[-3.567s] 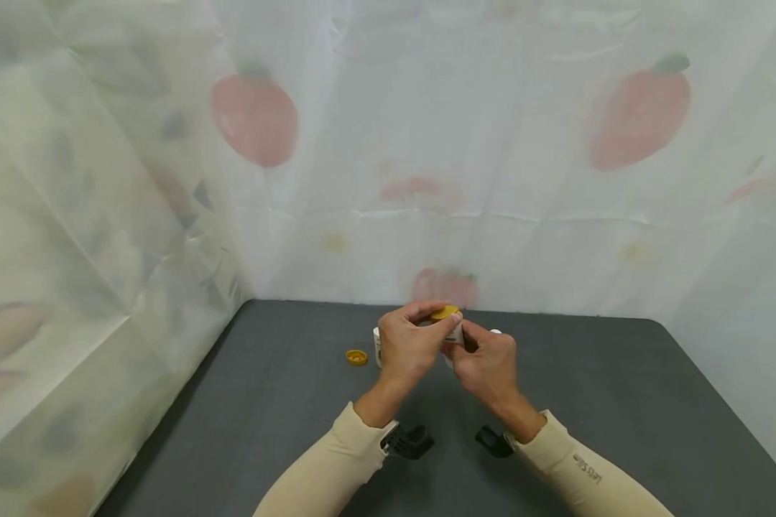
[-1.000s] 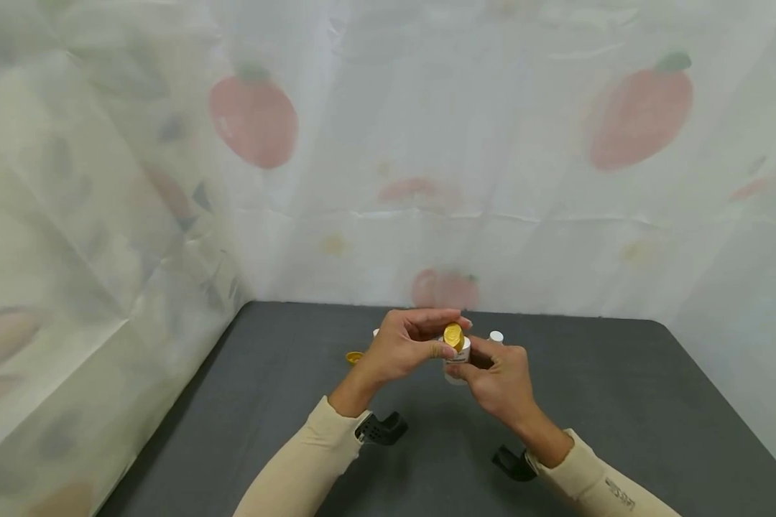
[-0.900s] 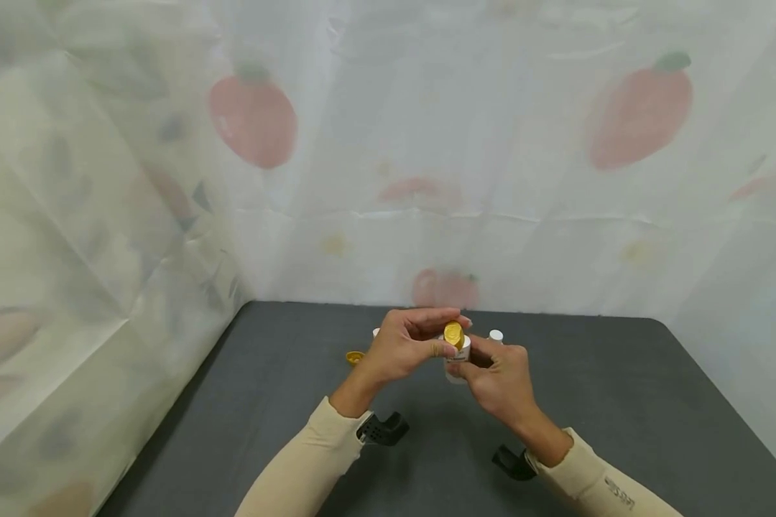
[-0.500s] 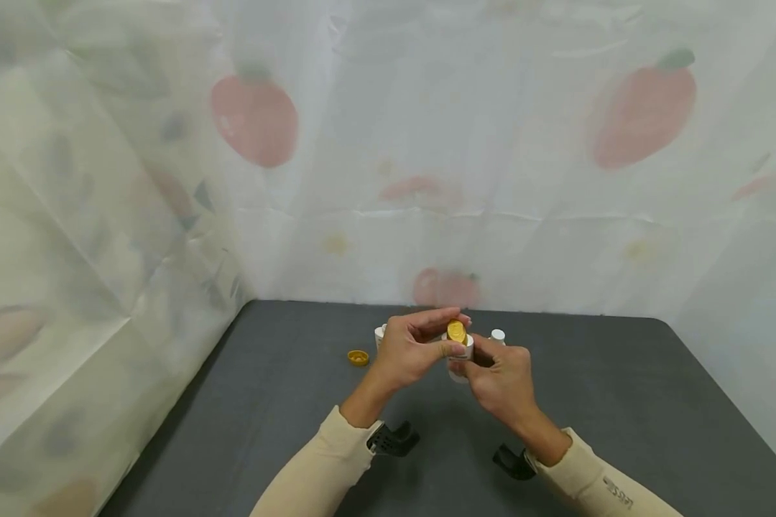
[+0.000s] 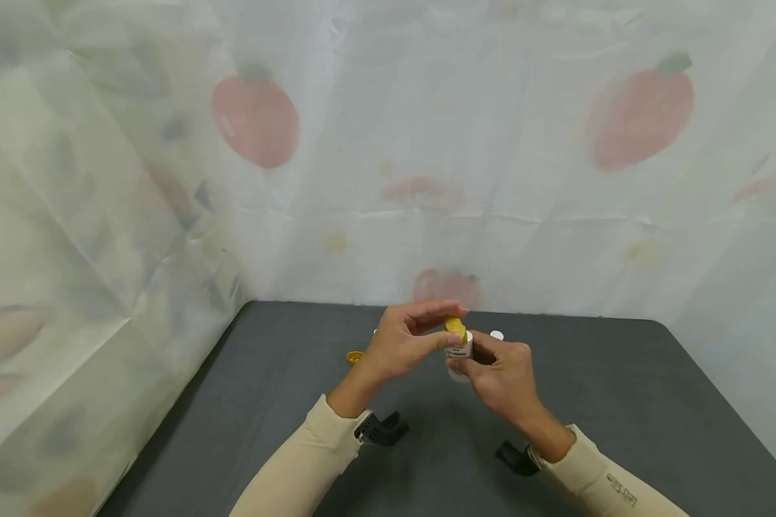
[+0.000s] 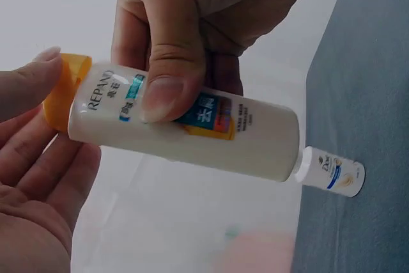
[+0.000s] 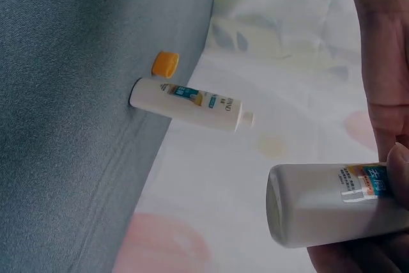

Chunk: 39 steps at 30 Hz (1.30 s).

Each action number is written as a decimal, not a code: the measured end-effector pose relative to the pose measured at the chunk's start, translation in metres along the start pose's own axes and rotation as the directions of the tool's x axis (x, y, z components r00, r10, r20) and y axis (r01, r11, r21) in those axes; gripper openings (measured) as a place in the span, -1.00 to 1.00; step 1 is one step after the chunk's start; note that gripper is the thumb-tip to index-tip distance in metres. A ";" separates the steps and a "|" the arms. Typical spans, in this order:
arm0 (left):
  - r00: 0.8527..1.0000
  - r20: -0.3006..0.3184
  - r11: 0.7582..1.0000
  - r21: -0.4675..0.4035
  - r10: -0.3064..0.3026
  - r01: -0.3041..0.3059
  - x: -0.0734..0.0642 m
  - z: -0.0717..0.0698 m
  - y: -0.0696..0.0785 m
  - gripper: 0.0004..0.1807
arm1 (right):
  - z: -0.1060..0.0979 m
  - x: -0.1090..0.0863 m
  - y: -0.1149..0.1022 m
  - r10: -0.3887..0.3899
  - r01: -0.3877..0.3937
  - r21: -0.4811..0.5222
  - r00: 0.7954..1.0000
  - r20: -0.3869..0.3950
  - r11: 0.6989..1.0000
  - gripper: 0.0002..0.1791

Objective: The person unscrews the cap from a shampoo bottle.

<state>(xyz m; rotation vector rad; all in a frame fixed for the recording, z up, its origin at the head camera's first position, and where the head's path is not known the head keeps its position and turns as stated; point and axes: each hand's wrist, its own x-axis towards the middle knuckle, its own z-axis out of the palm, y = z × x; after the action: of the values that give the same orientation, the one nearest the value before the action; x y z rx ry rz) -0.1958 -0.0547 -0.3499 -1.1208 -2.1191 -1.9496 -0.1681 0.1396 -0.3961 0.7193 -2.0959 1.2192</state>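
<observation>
Above the dark table (image 5: 621, 402): we work in mid-air, so a slip could mean a fall.
Right hand (image 5: 507, 377): we grip the held bottle (image 6: 211, 146); squeezing hard may push contents out.
Left hand (image 5: 404, 343): we pinch with thumb and fingers.
Standing bottle (image 7: 186, 103): our stray sweep could topple it.
Yellow cap (image 6: 69, 87): in that pinch, at the held bottle's top; our uneven pressure might jam it.
</observation>
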 end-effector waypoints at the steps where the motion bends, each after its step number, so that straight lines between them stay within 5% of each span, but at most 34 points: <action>1: 1.000 0.008 1.000 0.004 0.006 -0.006 0.001 -0.001 0.000 -0.50 | 0.000 0.000 0.000 0.003 -0.003 -0.001 1.000 0.001 1.000 -0.55; 10: 1.000 -0.026 0.999 0.037 -0.007 0.008 0.003 -0.001 -0.002 -0.53 | 0.003 0.000 0.000 0.014 -0.014 -0.008 1.000 -0.015 1.000 -0.57; 28: 0.972 -0.234 0.997 0.073 0.011 0.007 0.002 0.016 -0.007 -0.58 | 0.005 0.003 0.000 -0.009 0.008 -0.022 0.998 -0.070 1.000 -0.61; 32: 0.981 -0.196 0.997 0.075 -0.007 0.022 0.002 0.015 -0.008 -0.62 | 0.005 0.002 0.001 -0.003 0.001 -0.031 0.999 -0.051 1.000 -0.60; 39: 0.999 -0.008 0.999 0.031 0.036 -0.036 0.004 0.001 -0.005 -0.66 | 0.003 0.001 0.005 -0.028 0.028 0.005 1.000 -0.010 1.000 -0.61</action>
<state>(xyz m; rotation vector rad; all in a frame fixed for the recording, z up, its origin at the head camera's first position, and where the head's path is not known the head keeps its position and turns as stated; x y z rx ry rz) -0.2015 -0.0518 -0.3524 -1.1349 -2.1019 -1.8968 -0.1728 0.1386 -0.3991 0.7411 -2.0679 1.2110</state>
